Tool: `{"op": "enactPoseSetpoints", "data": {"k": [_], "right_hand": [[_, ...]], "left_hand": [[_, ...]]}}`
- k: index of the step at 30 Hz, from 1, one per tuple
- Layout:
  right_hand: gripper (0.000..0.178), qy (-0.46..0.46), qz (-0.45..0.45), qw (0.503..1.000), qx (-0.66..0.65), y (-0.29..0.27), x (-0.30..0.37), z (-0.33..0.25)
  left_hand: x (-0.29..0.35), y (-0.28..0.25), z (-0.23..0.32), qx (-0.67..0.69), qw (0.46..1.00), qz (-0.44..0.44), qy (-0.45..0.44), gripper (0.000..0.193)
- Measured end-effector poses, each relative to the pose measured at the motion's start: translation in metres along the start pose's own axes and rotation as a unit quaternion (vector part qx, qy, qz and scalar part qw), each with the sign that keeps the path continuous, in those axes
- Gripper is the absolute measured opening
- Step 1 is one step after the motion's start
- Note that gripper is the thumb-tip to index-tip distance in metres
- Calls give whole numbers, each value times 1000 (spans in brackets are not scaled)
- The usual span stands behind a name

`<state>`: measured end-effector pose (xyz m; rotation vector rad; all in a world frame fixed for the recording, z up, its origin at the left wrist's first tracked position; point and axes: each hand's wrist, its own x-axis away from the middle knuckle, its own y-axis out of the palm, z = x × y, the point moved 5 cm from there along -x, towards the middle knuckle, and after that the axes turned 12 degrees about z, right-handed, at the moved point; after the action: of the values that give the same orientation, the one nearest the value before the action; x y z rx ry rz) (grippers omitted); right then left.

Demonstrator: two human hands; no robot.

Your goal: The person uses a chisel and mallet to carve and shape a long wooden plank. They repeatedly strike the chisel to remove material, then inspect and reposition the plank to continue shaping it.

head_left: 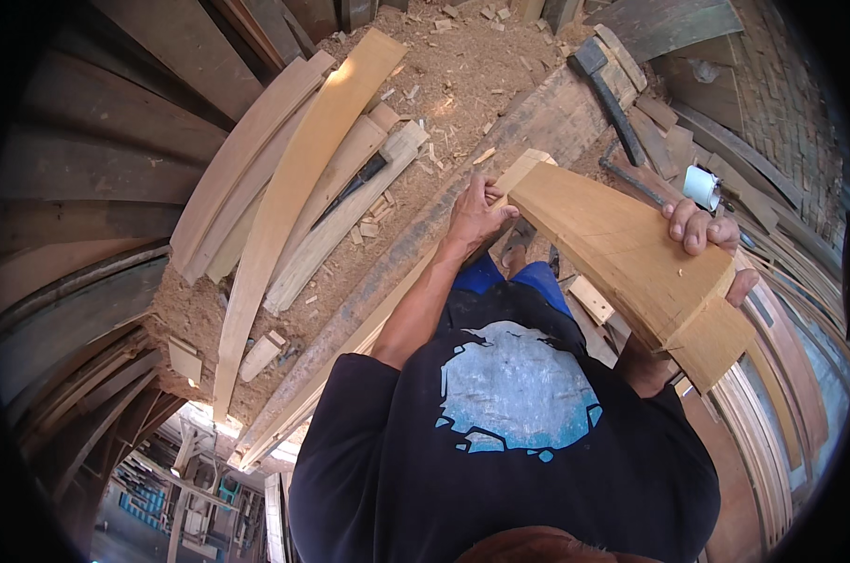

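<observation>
A thick, tapered piece of yellowish wood (622, 235) is held at a slant in front of my body, with a stepped, narrower block-like part at each end. My left hand (481, 214) is closed at its far, narrow end, thumb and fingers against the wood. At the wide end my right hand (702, 230) grips the board, fingers curled over the upper edge and the rest of the hand partly hidden behind it. A small wood chip (484, 156) shows just beyond my left fingertips.
A long beam (528, 131) runs diagonally beneath my arms; a black-handled tool with a broad head (589, 58) lies on its far end. A white cup (701, 188) stands at right. Curved planks (293, 178) and a dark tool (354, 183) lie left on shaving-covered ground (444, 94).
</observation>
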<state>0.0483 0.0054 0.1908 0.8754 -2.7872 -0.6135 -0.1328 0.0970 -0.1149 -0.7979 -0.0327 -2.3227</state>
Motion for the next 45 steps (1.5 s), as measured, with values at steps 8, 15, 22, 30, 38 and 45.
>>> {"op": "enactPoseSetpoints", "data": {"k": [8,15,22,30,38,45], "right_hand": [[67,-8,-48,999,21,-13,-4,-1],[70,2,-54,999,6,-12,-6,2],[71,2,-18,1000,0,-9,-1,3],[60,-4,-19,1000,-18,0,0,0],[73,-58,36,998,-7,-1,-16,18],[76,-71,-50,990,115,-3,-20,10]], "left_hand": [[24,8,17,-90,976,72,185,65],[20,33,9,-173,935,161,264,41],[22,30,17,-187,923,176,287,36],[23,35,15,-205,919,175,289,38],[23,48,14,-252,896,224,288,47],[26,60,12,-228,865,319,312,59]]}}
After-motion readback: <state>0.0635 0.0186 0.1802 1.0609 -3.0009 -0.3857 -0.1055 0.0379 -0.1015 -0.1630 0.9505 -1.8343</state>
